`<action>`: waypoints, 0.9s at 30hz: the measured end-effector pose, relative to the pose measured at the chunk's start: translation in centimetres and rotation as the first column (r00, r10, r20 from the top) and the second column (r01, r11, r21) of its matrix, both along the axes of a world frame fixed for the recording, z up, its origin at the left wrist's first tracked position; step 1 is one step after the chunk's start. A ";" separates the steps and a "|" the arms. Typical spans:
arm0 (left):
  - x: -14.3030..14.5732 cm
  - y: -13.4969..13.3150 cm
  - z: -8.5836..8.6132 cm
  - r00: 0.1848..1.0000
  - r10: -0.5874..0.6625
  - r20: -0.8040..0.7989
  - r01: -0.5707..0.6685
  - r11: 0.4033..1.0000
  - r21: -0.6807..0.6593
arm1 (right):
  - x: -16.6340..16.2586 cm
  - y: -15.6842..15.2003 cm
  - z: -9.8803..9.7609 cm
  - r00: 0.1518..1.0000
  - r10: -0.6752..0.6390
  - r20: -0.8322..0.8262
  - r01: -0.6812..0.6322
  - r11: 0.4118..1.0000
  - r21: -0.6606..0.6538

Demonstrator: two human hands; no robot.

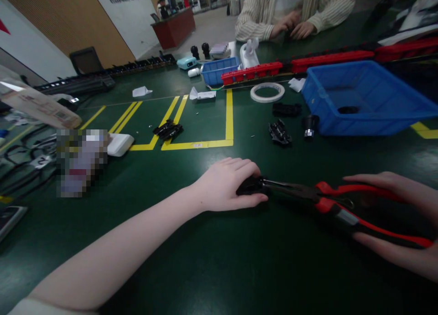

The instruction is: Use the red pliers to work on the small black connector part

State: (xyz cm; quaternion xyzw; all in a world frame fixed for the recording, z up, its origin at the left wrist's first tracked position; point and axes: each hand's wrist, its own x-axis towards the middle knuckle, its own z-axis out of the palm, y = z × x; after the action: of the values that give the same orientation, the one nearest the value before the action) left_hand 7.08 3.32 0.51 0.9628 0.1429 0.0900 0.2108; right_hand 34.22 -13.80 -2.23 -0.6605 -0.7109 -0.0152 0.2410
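Seemingly midway: pinning small black plastic part [248, 186] under curled fingers of left hand [229, 185], probing it with red-and-black-handled long-nose pliers [328, 203] grasped in right hand [404, 224] fingers, similar black parts [279, 133] beyond pliers untouched.

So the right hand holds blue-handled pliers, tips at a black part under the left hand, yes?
Not blue: the head view shows the pliers have red-and-black handles. The right hand holds them, tips at the black part under the left hand.

Left hand [227, 185] palm-down, right hand [410, 194] curled.
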 end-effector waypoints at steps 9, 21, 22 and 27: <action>-0.2 -0.1 0.0 1.000 -0.019 0.000 0.019 1.000 0.015 | -0.2 0.0 0.3 1.000 0.015 0.007 -0.015 1.000 0.003; -0.1 0.0 0.1 0.999 -0.042 0.003 0.042 0.999 0.021 | -0.1 -0.1 0.2 0.999 0.030 0.015 -0.030 1.000 0.001; -0.1 0.0 0.1 0.999 -0.042 0.001 0.042 0.999 0.024 | -0.1 -0.1 0.2 0.999 0.027 0.018 -0.027 1.000 -0.005; -0.2 -0.1 0.1 0.999 -0.053 0.009 0.053 0.998 0.035 | 0.0 0.0 0.1 0.999 0.027 0.033 -0.028 1.000 0.014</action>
State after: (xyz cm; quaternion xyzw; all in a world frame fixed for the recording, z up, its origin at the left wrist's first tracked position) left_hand 6.91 3.19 0.59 0.9693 0.1148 0.0917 0.1971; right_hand 34.18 -13.79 -2.15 -0.6485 -0.7238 -0.0279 0.2340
